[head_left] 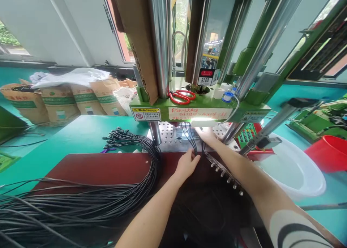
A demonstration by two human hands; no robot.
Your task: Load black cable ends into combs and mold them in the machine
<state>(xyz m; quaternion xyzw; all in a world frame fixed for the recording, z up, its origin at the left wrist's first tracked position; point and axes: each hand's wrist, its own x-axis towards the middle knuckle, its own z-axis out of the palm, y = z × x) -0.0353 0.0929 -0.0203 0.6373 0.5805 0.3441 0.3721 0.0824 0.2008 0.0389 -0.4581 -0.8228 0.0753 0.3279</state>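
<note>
Cables [192, 141] are gripped in the left hand [187, 165] and strung onto the plate [166, 135] beneath the press [165, 112]. The right hand [207, 135] is partly hidden by the lamp [204, 123]; its grip cannot be told. Cable ends could be dragged askew by a left-hand tug; fingers could be crushed were the press lowered. Access is narrowed by posts [155, 133]. Scissors [182, 97] are perched above; a bundle [154, 168] is draped over the bench [103, 165], left.
</note>
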